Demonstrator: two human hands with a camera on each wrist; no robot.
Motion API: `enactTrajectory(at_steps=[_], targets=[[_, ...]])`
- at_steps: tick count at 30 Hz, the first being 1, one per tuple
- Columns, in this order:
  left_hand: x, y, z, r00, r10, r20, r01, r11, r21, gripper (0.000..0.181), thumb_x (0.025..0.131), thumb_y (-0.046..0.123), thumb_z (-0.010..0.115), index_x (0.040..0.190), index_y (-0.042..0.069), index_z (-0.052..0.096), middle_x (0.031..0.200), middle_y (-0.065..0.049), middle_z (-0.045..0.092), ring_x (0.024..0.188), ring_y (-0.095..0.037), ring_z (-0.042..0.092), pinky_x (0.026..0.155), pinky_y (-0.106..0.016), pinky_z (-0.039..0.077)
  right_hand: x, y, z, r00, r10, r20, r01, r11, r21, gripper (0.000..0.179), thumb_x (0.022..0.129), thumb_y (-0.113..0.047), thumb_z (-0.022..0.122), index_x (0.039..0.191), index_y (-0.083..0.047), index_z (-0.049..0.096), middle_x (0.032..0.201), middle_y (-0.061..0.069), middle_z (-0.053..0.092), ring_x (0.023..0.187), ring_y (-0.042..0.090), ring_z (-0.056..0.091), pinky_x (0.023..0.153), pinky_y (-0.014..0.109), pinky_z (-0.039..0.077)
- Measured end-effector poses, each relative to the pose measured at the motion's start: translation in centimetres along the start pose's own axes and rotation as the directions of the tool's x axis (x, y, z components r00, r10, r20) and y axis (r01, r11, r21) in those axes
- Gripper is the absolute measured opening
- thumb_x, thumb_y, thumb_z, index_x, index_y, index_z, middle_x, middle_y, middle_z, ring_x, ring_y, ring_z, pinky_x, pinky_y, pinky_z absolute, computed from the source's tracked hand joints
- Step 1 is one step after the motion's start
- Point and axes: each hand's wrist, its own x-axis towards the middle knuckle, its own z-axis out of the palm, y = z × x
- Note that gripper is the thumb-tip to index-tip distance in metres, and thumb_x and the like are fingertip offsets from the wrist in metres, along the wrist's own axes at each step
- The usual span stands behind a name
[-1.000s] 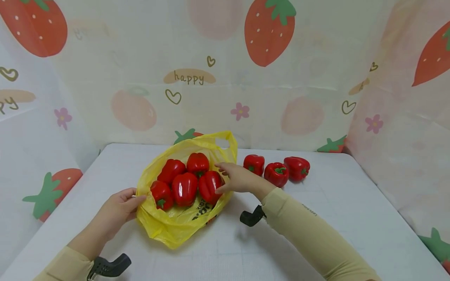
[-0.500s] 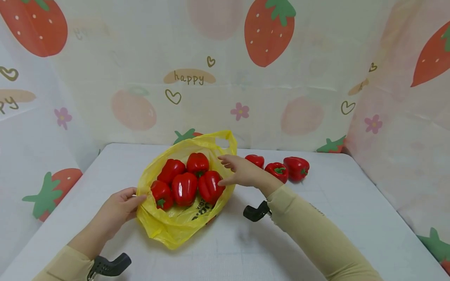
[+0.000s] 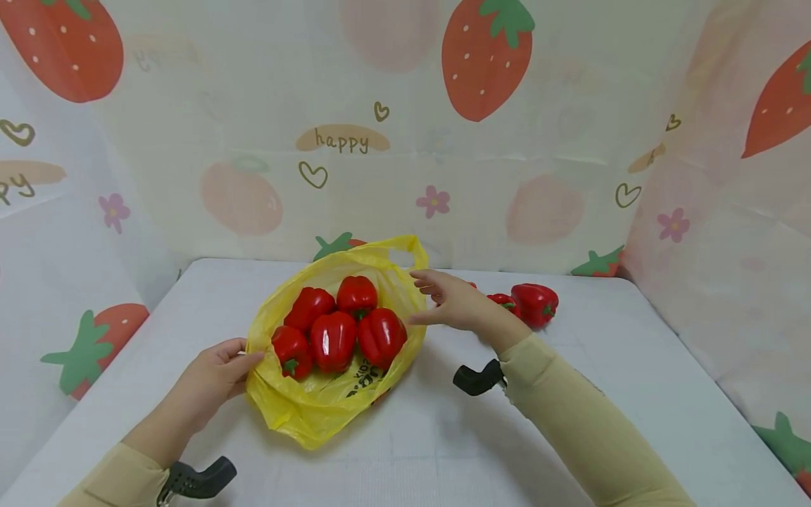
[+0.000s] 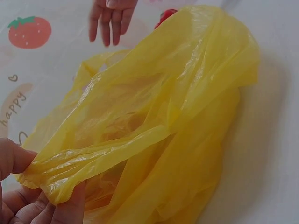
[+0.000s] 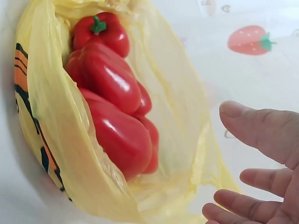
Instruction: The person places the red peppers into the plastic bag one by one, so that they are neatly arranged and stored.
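A yellow plastic bag [image 3: 304,415] lies on the table with its mouth spread, and several red bell peppers [image 3: 333,341] sit inside it. My left hand [image 3: 212,377] pinches the bag's left rim between thumb and fingers, as the left wrist view shows at the gathered plastic [image 4: 60,179]. Above the bag's right rim hovers my right hand [image 3: 459,303], its fingers spread and holding nothing; in the right wrist view that hand [image 5: 266,177] is apart from the peppers. Behind it on the table are more red bell peppers [image 3: 535,305], partly hidden by the hand and forearm.
The white table [image 3: 538,401] reaches back to a wall sheet [image 3: 253,91] printed with strawberries. A black curved mount [image 3: 478,378] sticks out from the right wrist, another black mount [image 3: 201,479] from the left.
My right hand has drawn back from the bag's inside, moving right and away past its rim, and now covers more of the loose peppers. The left hand and bag have stayed put.
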Motion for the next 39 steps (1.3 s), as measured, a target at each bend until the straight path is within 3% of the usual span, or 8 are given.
enactTrajectory(at_steps=[3, 10, 17, 23, 34, 39], targets=[[0.0, 0.0, 0.0, 1.000, -0.003, -0.003, 0.003, 1.000, -0.001, 0.054, 0.091, 0.041, 0.052, 0.128, 0.003, 0.046, 0.127, -0.017, 0.050, 0.099, -0.017, 0.058, 0.085, -0.031, 0.050, -0.4, 0.7, -0.6, 1.000, -0.008, -0.017, 0.007, 1.000, -0.018, 0.081, 0.073, -0.036, 0.076, 0.140, -0.021, 0.034, 0.138, 0.004, 0.043, 0.124, 0.023, 0.042, 0.094, 0.039, 0.045], [-0.1, -0.1, 0.0, 1.000, 0.003, -0.003, -0.003, 1.000, -0.002, 0.054, 0.091, 0.041, 0.052, 0.128, 0.003, 0.045, 0.129, -0.017, 0.049, 0.100, -0.017, 0.058, 0.086, -0.031, 0.049, -1.2, 2.7, -2.4, 0.996, 0.052, -0.066, -0.053, 0.998, -0.015, 0.080, 0.073, -0.038, 0.075, 0.140, -0.029, 0.032, 0.137, 0.002, 0.044, 0.126, 0.021, 0.040, 0.098, 0.049, 0.039], [0.0, -0.1, 0.0, 1.000, -0.001, 0.001, 0.001, 1.000, -0.010, 0.055, 0.091, 0.042, 0.052, 0.129, 0.003, 0.044, 0.130, -0.017, 0.049, 0.101, -0.017, 0.057, 0.086, -0.031, 0.049, -2.5, 4.8, -4.0, 0.993, 0.082, -0.088, -0.077, 0.996, 0.049, 0.083, 0.074, -0.035, 0.075, 0.142, -0.023, 0.029, 0.139, 0.007, 0.041, 0.127, 0.029, 0.038, 0.092, 0.049, 0.044], [-0.1, -0.1, 0.0, 1.000, -0.004, -0.002, 0.004, 1.000, 0.000, 0.056, 0.091, 0.042, 0.052, 0.130, 0.003, 0.044, 0.130, -0.017, 0.048, 0.102, -0.018, 0.057, 0.085, -0.031, 0.049, -3.4, 7.1, -5.2, 0.990, 0.075, -0.118, -0.062, 0.992, 0.106, 0.080, 0.078, -0.029, 0.072, 0.143, -0.018, 0.026, 0.141, 0.011, 0.036, 0.129, 0.031, 0.034, 0.096, 0.051, 0.040], [0.0, -0.2, 0.0, 1.000, -0.004, -0.001, 0.004, 1.000, 0.000, 0.054, 0.091, 0.041, 0.052, 0.128, 0.003, 0.046, 0.128, -0.017, 0.050, 0.099, -0.017, 0.058, 0.085, -0.032, 0.050, -4.9, 10.2, -6.0, 0.983, 0.061, -0.175, -0.028, 0.983, 0.182, 0.075, 0.083, -0.026, 0.067, 0.144, -0.015, 0.025, 0.142, 0.016, 0.035, 0.130, 0.034, 0.032, 0.099, 0.050, 0.037], [0.0, -0.2, -0.1, 1.000, -0.002, -0.001, 0.002, 1.000, -0.007, 0.054, 0.091, 0.041, 0.052, 0.127, 0.003, 0.046, 0.127, -0.016, 0.051, 0.099, -0.017, 0.058, 0.085, -0.031, 0.050, -5.3, 11.1, -6.1, 0.978, 0.091, -0.187, -0.048, 0.974, 0.221, 0.078, 0.083, -0.026, 0.067, 0.144, -0.016, 0.022, 0.142, 0.016, 0.033, 0.130, 0.035, 0.031, 0.095, 0.051, 0.041]])
